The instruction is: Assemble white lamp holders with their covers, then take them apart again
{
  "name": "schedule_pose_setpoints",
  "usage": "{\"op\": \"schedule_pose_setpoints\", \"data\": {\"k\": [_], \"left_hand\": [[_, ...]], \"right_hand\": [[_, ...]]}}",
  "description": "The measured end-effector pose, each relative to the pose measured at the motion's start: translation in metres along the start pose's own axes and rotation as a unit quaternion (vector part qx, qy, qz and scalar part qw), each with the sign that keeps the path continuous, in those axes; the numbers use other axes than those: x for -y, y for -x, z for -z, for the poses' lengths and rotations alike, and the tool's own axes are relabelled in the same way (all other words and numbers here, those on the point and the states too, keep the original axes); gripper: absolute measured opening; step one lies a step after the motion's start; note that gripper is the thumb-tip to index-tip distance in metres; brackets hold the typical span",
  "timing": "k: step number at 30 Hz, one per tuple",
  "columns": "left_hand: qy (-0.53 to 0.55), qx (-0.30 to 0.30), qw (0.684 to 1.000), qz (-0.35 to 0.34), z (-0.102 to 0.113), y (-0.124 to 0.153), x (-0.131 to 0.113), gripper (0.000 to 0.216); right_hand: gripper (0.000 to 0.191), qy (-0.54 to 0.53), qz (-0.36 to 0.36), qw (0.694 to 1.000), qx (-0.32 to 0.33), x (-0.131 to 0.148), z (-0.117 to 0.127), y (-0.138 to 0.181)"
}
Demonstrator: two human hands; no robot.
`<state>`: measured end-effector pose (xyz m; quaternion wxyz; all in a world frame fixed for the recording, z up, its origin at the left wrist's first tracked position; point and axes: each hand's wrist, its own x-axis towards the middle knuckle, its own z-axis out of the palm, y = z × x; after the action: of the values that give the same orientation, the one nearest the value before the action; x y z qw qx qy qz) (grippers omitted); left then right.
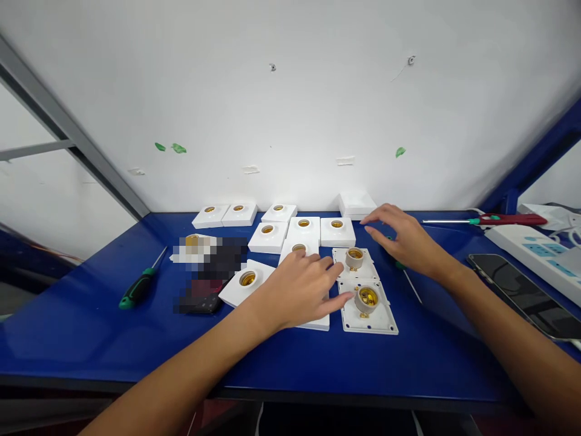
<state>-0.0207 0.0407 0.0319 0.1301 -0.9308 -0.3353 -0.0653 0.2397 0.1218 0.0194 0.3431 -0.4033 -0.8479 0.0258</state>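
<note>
My left hand (304, 287) is over white square lamp holders, its thumb and fingers apart. Partly covered by it is a lamp holder (290, 245) with a brass-coloured threaded socket. Beside its thumb lies an uncovered lamp holder base (349, 318), its round ceramic socket and brass terminals showing. A second uncovered base (365, 269) lies just behind. My right hand (402, 239) hovers with fingers spread, nothing visible between them. Its fingertips are close to stacked white square covers (357, 204). Below that hand is a screwdriver (412, 286), its handle mostly hidden.
Several white lamp holders (267, 237) stand along the back of the blue table (181, 345). A green-and-black screwdriver (138, 286) lies left, near a blurred dark object (209, 284). At right are a phone (521, 290), a power strip (535, 251) and a red-handled screwdriver (511, 219).
</note>
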Motion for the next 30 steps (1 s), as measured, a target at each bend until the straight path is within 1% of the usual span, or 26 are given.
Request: {"op": "schedule_pose_setpoints", "data": {"k": [3,5,6,7,9,10,11,12,14,20,24,27,30], "left_hand": [[-0.018,-0.012,1.0,-0.002,-0.003,0.014,0.0,0.033],[0.001,-0.043,0.999,0.015,-0.005,0.018,0.002,0.029],[0.027,-0.068,0.997,0.033,-0.005,0.017,0.003,0.028],[0.063,-0.099,0.991,0.057,-0.005,0.016,0.004,0.028],[0.15,-0.167,0.968,0.109,-0.005,0.011,0.004,0.025],[0.189,-0.197,0.953,0.13,-0.004,0.008,0.004,0.024],[0.218,-0.221,0.939,0.146,-0.004,0.005,0.003,0.024],[0.236,-0.237,0.929,0.158,-0.004,0.003,0.002,0.024],[0.247,-0.254,0.918,0.177,-0.004,0.001,0.0,0.024],[0.229,-0.276,0.913,0.197,0.0,0.005,0.0,0.024],[0.228,-0.284,0.905,0.221,0.005,0.005,0.005,0.028],[0.247,-0.26,0.905,0.227,0.005,0.004,0.007,0.03],[0.272,-0.209,0.913,0.219,0.003,0.006,0.008,0.032]], "right_hand": [[0.015,-0.069,-0.027,0.997,0.013,0.022,0.004,0.01],[0.017,-0.128,-0.045,0.99,0.042,0.035,0.005,0.013],[0.02,-0.161,-0.044,0.984,0.069,0.042,0.004,0.014],[0.03,-0.193,-0.037,0.975,0.102,0.048,0.004,0.015],[0.071,-0.25,-0.021,0.952,0.174,0.059,0.001,0.018],[0.084,-0.271,-0.019,0.943,0.193,0.064,-0.001,0.019],[0.091,-0.29,-0.019,0.935,0.206,0.068,-0.002,0.02],[0.093,-0.304,-0.019,0.929,0.211,0.071,-0.004,0.021],[0.093,-0.319,-0.021,0.923,0.212,0.075,-0.006,0.022],[0.081,-0.326,-0.025,0.923,0.202,0.083,-0.007,0.021],[0.085,-0.347,-0.039,0.917,0.194,0.09,-0.008,0.02],[0.083,-0.357,-0.061,0.912,0.191,0.092,-0.009,0.021],[0.08,-0.375,-0.075,0.905,0.187,0.09,-0.012,0.024]]}}
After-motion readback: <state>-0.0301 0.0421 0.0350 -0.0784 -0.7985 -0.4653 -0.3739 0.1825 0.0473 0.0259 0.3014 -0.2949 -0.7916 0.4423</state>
